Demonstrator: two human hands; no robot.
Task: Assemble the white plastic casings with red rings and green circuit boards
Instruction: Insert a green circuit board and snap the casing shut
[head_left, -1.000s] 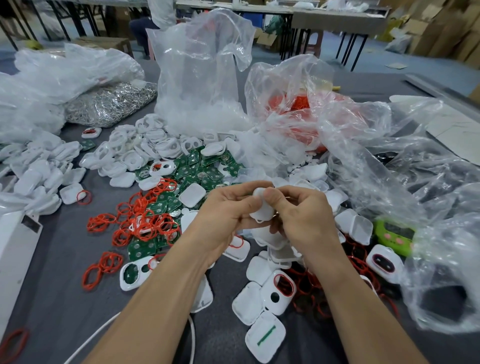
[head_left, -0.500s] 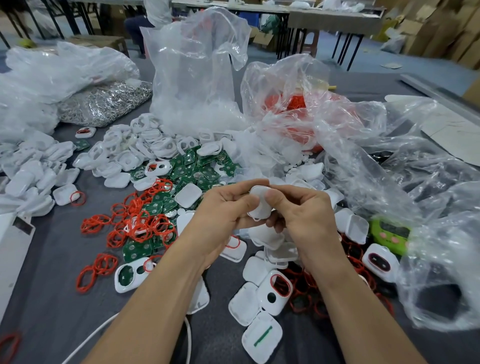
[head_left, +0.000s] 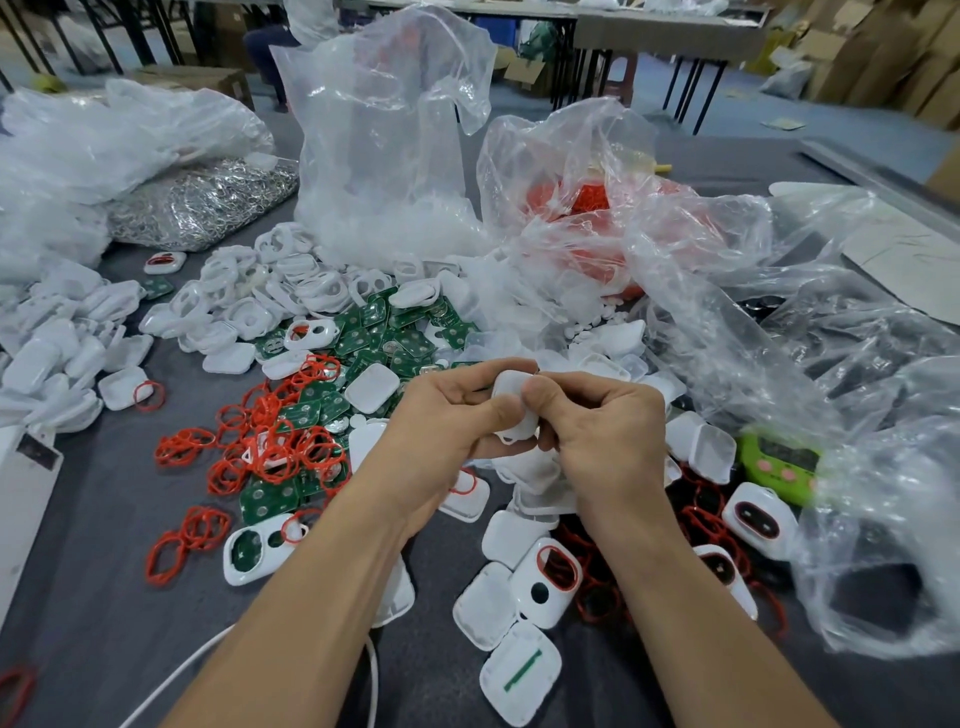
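- Your left hand (head_left: 447, 421) and right hand (head_left: 608, 431): both pinch one white casing (head_left: 511, 400) between thumbs and curled fingers. It is held up over the middle of the bench (head_left: 93, 519), with the thumb tips side by side on its face.
- Bench: dark grey top, crowded with parts.
- Red rings (head_left: 270, 441): a loose heap left of middle, with strays towards the near-left corner.
- Green circuit boards (head_left: 384, 332): spread just behind your hands and mixed into the ring heap.
- Spare casings (head_left: 218, 306): piled towards the left edge, with more lying under your wrists.
- Ringed casing (head_left: 553, 577): lies near the near edge.
- Clear plastic bag (head_left: 384, 156): stands upright at the far side.
- Bag of red parts (head_left: 587, 208): sits beside the clear bag, on its right.
- Bag of silver parts (head_left: 202, 202): far left.
- Green timer (head_left: 779, 462): near the right edge, half under plastic.
- Room: a blue-grey floor, black-legged tables (head_left: 675, 26) and cardboard boxes (head_left: 893, 57) beyond.
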